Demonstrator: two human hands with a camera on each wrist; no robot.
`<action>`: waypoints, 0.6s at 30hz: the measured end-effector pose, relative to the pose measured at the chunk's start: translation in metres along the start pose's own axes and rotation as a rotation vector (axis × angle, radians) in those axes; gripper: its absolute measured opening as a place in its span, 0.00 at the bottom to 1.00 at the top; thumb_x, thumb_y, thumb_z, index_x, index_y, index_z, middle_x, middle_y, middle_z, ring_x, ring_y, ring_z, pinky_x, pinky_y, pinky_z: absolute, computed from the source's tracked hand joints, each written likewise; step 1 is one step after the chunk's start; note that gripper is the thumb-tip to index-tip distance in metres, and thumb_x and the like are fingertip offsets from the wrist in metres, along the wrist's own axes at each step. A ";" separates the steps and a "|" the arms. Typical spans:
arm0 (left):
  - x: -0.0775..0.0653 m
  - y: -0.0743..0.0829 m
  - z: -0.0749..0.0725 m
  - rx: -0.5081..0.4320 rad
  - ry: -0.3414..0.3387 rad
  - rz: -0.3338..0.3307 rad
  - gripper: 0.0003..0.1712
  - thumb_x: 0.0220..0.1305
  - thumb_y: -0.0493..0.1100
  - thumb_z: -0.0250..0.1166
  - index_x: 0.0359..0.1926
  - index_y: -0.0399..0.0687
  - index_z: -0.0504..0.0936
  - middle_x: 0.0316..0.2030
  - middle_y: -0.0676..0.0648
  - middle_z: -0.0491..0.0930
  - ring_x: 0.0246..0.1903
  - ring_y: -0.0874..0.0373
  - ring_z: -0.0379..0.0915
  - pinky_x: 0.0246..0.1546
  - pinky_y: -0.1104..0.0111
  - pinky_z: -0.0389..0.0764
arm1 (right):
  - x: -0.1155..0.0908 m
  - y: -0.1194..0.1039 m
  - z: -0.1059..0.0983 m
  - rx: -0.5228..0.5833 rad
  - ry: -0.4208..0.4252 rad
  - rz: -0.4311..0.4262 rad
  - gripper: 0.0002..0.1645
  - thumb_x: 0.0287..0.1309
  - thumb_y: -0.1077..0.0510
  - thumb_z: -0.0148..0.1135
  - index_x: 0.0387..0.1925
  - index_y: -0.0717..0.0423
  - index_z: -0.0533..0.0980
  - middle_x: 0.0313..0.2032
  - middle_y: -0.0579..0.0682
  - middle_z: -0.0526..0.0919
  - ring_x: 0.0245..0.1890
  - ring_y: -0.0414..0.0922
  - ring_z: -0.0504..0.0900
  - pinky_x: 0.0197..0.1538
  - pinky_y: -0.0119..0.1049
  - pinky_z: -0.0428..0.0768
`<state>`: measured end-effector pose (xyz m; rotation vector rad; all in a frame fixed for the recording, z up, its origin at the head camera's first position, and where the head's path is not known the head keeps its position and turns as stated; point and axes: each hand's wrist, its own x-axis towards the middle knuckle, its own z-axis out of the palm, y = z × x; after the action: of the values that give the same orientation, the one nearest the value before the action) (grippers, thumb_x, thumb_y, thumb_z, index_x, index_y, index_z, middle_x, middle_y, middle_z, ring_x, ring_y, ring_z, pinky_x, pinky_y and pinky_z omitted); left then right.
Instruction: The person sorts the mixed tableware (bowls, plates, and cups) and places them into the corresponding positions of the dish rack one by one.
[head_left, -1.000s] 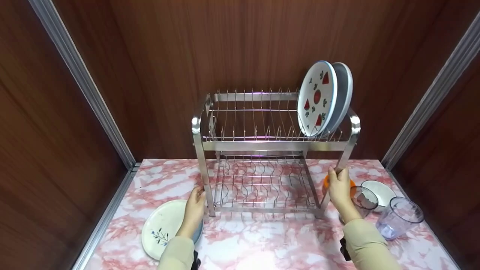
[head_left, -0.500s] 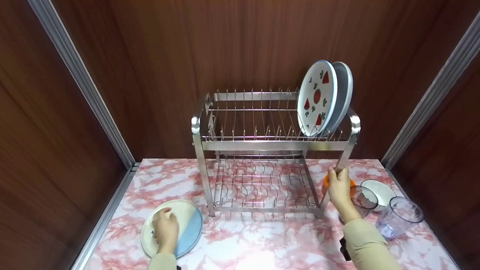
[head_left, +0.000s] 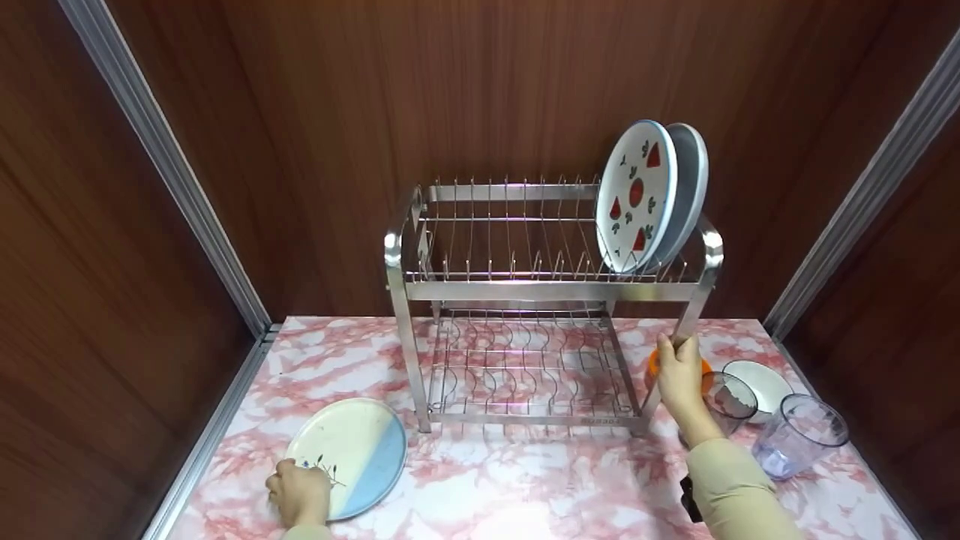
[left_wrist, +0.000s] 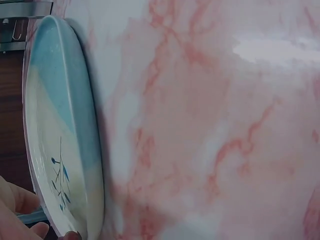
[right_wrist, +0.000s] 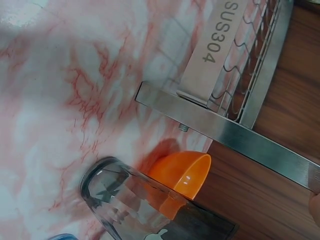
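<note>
A round plate, cream and pale blue with a painted blue sprig, lies on the marbled tabletop left of the rack. My left hand is at its lower left rim, fingers curled at the edge. In the left wrist view, fingertips meet the near end of the plate. My right hand grips the front right leg of a two-tier steel dish rack. Two plates stand upright at the right end of the top tier: a white one with red fruit motifs and a grey-white one behind it.
Right of the rack are an orange bowl, a dark clear cup, a white bowl and a tilted purplish clear cup. Brown wood-look panels enclose the back and sides of the table.
My left hand has let go of the rack's front left leg, passed over the plate and come down at its lower left rim. My right hand keeps its grip on the rack.
</note>
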<state>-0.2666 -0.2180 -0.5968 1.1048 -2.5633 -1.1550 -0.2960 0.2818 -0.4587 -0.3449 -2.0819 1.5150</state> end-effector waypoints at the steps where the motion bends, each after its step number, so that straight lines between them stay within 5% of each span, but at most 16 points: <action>1: 0.000 -0.001 -0.001 0.002 0.001 -0.004 0.26 0.53 0.38 0.45 0.55 0.35 0.58 0.52 0.26 0.53 0.52 0.31 0.49 0.46 0.44 0.61 | 0.001 0.003 0.000 0.007 -0.002 -0.001 0.10 0.62 0.59 0.44 0.35 0.65 0.60 0.22 0.46 0.63 0.21 0.34 0.63 0.27 0.24 0.64; 12: 0.002 -0.019 -0.005 -0.031 0.030 -0.008 0.24 0.52 0.32 0.41 0.51 0.23 0.56 0.47 0.19 0.54 0.47 0.26 0.52 0.49 0.44 0.58 | 0.011 0.027 0.002 -0.081 0.040 -0.008 0.13 0.63 0.52 0.43 0.35 0.60 0.61 0.22 0.43 0.64 0.22 0.33 0.64 0.27 0.25 0.65; 18: 0.004 -0.020 -0.010 0.045 0.020 0.068 0.22 0.51 0.33 0.43 0.44 0.16 0.62 0.40 0.19 0.63 0.43 0.27 0.59 0.45 0.46 0.61 | 0.011 0.022 0.000 -0.050 0.030 0.016 0.11 0.62 0.54 0.44 0.34 0.60 0.61 0.21 0.43 0.64 0.21 0.33 0.64 0.26 0.25 0.65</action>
<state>-0.2548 -0.2354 -0.6047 1.0244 -2.6020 -1.0709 -0.3074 0.2943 -0.4761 -0.4021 -2.1012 1.4597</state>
